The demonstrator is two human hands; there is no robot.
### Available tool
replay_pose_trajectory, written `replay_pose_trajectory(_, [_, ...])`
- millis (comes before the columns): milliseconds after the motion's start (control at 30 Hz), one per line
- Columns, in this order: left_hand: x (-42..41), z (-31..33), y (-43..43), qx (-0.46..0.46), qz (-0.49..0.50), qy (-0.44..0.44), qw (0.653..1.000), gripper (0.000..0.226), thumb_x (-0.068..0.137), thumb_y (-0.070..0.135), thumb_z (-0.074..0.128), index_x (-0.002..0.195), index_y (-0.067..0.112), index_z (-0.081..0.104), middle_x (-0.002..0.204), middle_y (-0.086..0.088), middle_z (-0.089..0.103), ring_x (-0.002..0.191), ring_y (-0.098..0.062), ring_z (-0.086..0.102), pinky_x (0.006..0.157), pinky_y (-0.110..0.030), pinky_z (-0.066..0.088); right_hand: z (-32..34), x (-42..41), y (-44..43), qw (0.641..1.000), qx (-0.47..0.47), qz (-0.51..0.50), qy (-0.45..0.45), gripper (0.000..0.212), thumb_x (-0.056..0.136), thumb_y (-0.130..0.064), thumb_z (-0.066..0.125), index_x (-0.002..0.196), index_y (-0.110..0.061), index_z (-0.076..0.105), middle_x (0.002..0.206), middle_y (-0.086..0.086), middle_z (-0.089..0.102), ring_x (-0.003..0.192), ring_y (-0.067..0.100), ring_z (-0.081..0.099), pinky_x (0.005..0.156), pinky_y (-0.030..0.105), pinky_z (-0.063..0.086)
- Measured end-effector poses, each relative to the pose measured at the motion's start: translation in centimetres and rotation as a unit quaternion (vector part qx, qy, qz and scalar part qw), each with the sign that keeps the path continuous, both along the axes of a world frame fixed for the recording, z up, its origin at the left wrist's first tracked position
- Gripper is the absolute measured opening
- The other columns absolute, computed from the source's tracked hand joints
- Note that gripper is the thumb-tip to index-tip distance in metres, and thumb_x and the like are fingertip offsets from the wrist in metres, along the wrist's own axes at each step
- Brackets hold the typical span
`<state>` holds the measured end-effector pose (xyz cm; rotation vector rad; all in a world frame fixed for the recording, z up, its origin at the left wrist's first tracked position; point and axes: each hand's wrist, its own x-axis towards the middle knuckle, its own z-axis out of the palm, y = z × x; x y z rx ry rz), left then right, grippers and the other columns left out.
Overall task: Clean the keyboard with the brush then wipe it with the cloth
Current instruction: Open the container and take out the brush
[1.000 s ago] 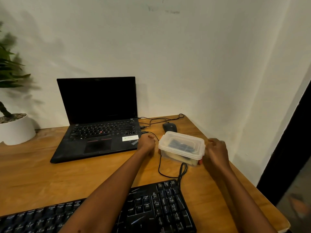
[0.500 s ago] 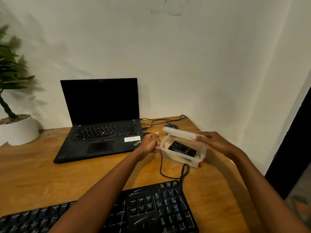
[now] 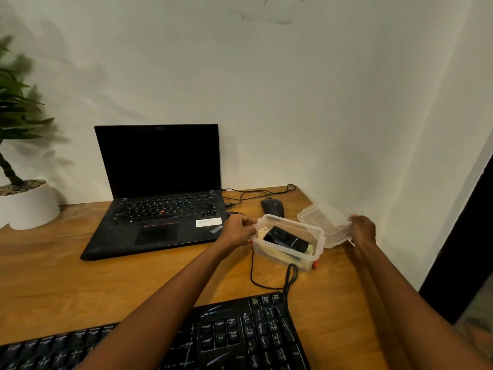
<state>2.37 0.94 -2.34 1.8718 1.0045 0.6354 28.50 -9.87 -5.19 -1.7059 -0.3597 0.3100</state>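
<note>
- Now the left hand (image 3: 238,231) grips the clear box (image 3: 293,222) at its left rim.
- Inside lie a black item (image 3: 286,240) and a pale cloth (image 3: 262,232).
- Right hand (image 3: 363,231) holds the lid (image 3: 321,221) just beside the box.
- Keyboard (image 3: 240,337) lies near on the bench (image 3: 66,276).

Laptop (image 3: 160,198): open, screen dark, white label on the palm rest; it stands on the wooden desk (image 3: 53,276) just left of the fingers (image 3: 248,221) of the left hand (image 3: 237,232).

Mouse (image 3: 272,206): black, on the desk just beyond those fingers.

Cables (image 3: 291,186): black, trailing behind the mouse near the wall (image 3: 293,102).

Potted plant (image 3: 24,204): white pot, far left, well apart from the fingers.

Dark doorway (image 3: 466,236): right of the fingers (image 3: 356,218) of the right hand (image 3: 362,231).
</note>
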Motion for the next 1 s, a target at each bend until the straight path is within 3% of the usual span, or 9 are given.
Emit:
replay_pose_trajectory(167, [-0.1,0.2,0.2,-0.015,0.002,0.005,1.000,0.030,0.089,0.000,0.057,0.119,0.002,0.060,0.120,-0.015,0.061,0.093,-0.024,0.064,0.056,-0.020,0.054,-1.8,0.2,-0.3,0.986,-0.139,0.002,-0.090,0.026,0.092,-0.008,0.043,0.081,0.005,0.061,0.091,0.023,0.061,0.092,0.041,0.056,0.081,0.045,0.047])
replay_pose_trajectory(267, [-0.1,0.2,0.2,-0.002,0.002,0.012,1.000,0.029,0.089,0.000,0.056,0.118,0.002,0.061,0.118,-0.013,0.061,0.086,-0.018,0.060,0.053,-0.018,0.051,-2.4,0.9,-0.2,0.972,-0.196,0.029,-0.123,0.032,0.092,-0.012,0.043,0.061,-0.005,0.048,0.078,0.018,0.056,0.080,0.034,0.052,0.074,0.041,0.044])
replay_pose_trajectory(367, [-0.2,0.1,0.2,0.021,0.008,0.028,0.999,0.029,0.089,0.001,0.057,0.117,0.003,0.061,0.118,-0.012,0.061,0.091,-0.020,0.059,0.064,-0.025,0.052,-1.8,0.9,-0.5,0.966,-0.229,0.061,-0.100,0.027,0.093,-0.020,0.044,0.081,0.002,0.055,0.090,0.020,0.057,0.088,0.036,0.052,0.078,0.039,0.042])
replay_pose_trajectory(467, [-0.2,0.3,0.3,0.064,0.005,0.040,0.997,0.029,0.090,0.002,0.056,0.119,0.001,0.060,0.124,-0.014,0.059,0.111,-0.023,0.056,0.086,-0.030,0.049,0.3,-0.9,-0.5,0.932,-0.267,0.019,-0.244,0.035,0.093,-0.027,0.048,0.118,-0.002,0.056,0.124,0.022,0.051,0.114,0.039,0.046,0.094,0.046,0.039])
replay_pose_trajectory(533, [-0.1,0.6,0.3,0.086,0.011,0.034,0.996,0.030,0.091,0.004,0.056,0.120,0.002,0.059,0.128,-0.012,0.057,0.118,-0.022,0.052,0.093,-0.030,0.044,2.3,-3.3,0.1,0.916,-0.177,0.036,-0.359,0.030,0.091,-0.020,0.054,0.116,-0.004,0.059,0.120,0.018,0.057,0.111,0.033,0.051,0.090,0.043,0.043])
replay_pose_trajectory(600, [0.1,1.1,0.1,0.102,0.019,0.023,0.994,0.029,0.091,0.005,0.056,0.120,0.004,0.060,0.128,-0.010,0.058,0.119,-0.020,0.052,0.095,-0.031,0.043,4.4,-5.7,1.0,0.907,-0.116,0.156,-0.374,0.024,0.088,-0.014,0.058,0.110,-0.005,0.064,0.114,0.014,0.064,0.103,0.026,0.057,0.086,0.034,0.046])
replay_pose_trajectory(733, [0.1,1.7,-0.4,0.128,0.011,0.028,0.991,0.027,0.092,0.007,0.055,0.117,0.007,0.063,0.126,-0.007,0.060,0.119,-0.019,0.051,0.096,-0.032,0.042,6.1,-9.4,2.7,0.798,-0.287,0.396,-0.352,0.038,0.084,-0.023,0.066,0.119,-0.011,0.059,0.121,0.008,0.060,0.105,0.019,0.055,0.087,0.027,0.044])
replay_pose_trajectory(867, [-0.6,2.2,-0.8,0.129,0.008,0.026,0.991,0.024,0.092,0.007,0.055,0.113,0.007,0.065,0.123,-0.006,0.061,0.116,-0.017,0.052,0.091,-0.028,0.041,5.3,-10.1,3.9,0.766,-0.380,0.373,-0.360,0.062,0.072,-0.038,0.076,0.126,-0.019,0.051,0.124,0.007,0.057,0.109,0.024,0.055,0.092,0.040,0.049])
replay_pose_trajectory(1000, [-1.8,2.8,-1.3,0.108,0.008,0.007,0.994,0.024,0.093,0.006,0.054,0.115,0.004,0.064,0.121,-0.008,0.062,0.113,-0.017,0.054,0.086,-0.022,0.040,4.6,-10.7,4.0,0.735,-0.429,0.361,-0.380,0.061,0.074,-0.032,0.074,0.128,-0.023,0.048,0.124,0.006,0.057,0.108,0.024,0.056,0.092,0.040,0.049])
